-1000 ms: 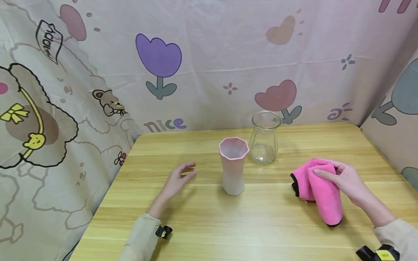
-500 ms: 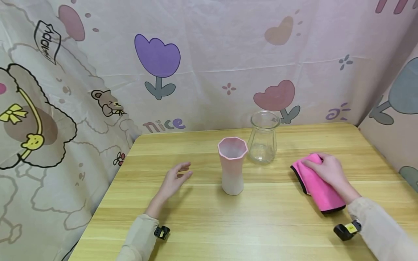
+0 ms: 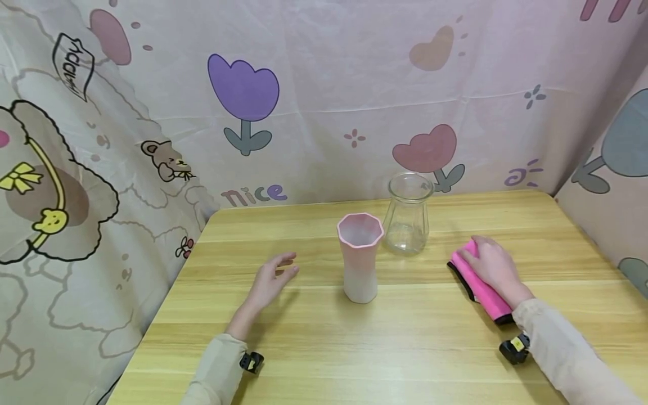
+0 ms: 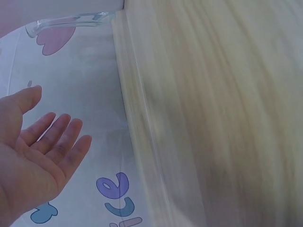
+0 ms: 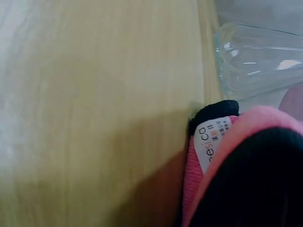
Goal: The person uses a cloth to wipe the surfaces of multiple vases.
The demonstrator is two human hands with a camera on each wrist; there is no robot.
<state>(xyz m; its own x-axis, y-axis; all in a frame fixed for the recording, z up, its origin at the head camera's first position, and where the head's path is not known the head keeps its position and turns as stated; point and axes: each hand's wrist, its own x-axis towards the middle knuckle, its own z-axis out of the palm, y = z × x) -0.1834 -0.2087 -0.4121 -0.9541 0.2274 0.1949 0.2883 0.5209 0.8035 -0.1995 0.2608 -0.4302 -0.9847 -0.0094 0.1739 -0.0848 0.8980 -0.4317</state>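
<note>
In the head view my left hand [image 3: 270,279] hovers left of a pink-and-white vase [image 3: 360,264] with an eight-sided rim. Its fingers are relaxed and hold nothing, and the left wrist view shows the open palm [image 4: 35,170]. At the right, my right hand [image 3: 493,267] grips a folded pink cloth [image 3: 483,289] with black edging, low over the table. The right wrist view has the cloth [image 5: 191,189] close up, with a white printed label [image 5: 210,139]; the hand itself is hidden there.
A clear glass vase [image 3: 406,225] stands behind and right of the pink one, near the table's back edge. The wooden table [image 3: 304,349] meets a patterned curtain [image 3: 324,84] at the back and left. Small black cameras are strapped to both wrists.
My right hand has moved left with the pink cloth and turned palm down over it; the cloth now lies lower and narrower. The left hand has shifted barely. Both vases stay put.
</note>
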